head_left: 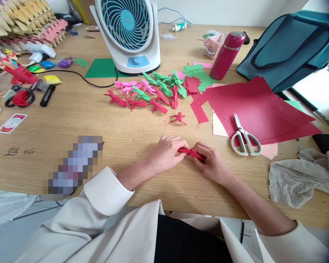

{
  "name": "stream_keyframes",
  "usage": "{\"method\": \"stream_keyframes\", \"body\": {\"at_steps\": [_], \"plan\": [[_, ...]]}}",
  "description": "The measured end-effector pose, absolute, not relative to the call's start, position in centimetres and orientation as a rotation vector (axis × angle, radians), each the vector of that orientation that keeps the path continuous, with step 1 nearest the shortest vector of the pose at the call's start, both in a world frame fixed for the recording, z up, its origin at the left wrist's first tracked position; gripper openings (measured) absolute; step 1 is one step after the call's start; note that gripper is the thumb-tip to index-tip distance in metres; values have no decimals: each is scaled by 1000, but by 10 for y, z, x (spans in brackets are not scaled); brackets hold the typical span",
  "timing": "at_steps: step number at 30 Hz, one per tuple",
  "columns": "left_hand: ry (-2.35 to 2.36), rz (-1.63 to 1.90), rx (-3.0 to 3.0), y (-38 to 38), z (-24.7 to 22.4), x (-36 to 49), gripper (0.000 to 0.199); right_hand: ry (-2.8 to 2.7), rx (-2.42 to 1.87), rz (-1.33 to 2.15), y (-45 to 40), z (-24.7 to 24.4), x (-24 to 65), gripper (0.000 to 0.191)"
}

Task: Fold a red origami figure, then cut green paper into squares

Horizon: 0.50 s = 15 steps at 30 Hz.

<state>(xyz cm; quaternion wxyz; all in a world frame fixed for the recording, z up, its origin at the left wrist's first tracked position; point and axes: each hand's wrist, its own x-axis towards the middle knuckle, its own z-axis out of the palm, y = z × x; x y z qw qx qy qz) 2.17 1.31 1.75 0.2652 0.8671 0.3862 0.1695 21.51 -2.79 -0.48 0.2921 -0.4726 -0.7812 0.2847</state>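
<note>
Between my two hands is a narrow folded strip of red paper (195, 154), slightly tilted, low over the wooden table. My left hand (168, 153) pinches its left end between thumb and fingers. Around its right end my right hand (210, 160) is closed, hiding part of the fold. A small folded red paper figure (178, 117) sits just beyond my hands. Farther back lies a cluster of folded paper figures in red, pink and green (161, 86). White-handled scissors (244, 137) rest partly on large red paper sheets (260, 109) to the right.
A white and blue fan (138, 63) stands at the back, near a red bottle (226, 56) and a teal bag (290, 47). A crumpled cloth (296, 182) lies at right. A black marker (47, 95) and a blurred phone-like object (74, 164) are at left.
</note>
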Motion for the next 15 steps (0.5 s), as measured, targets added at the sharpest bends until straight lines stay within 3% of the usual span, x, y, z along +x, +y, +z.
{"method": "stream_keyframes", "body": {"at_steps": [7, 15], "plan": [[981, 630, 2100, 10, 10, 20, 8, -1959, -1263, 885, -30, 0, 215, 24], [966, 578, 2104, 14, 11, 17, 9, -2027, -1257, 866, -29, 1, 214, 20]]}}
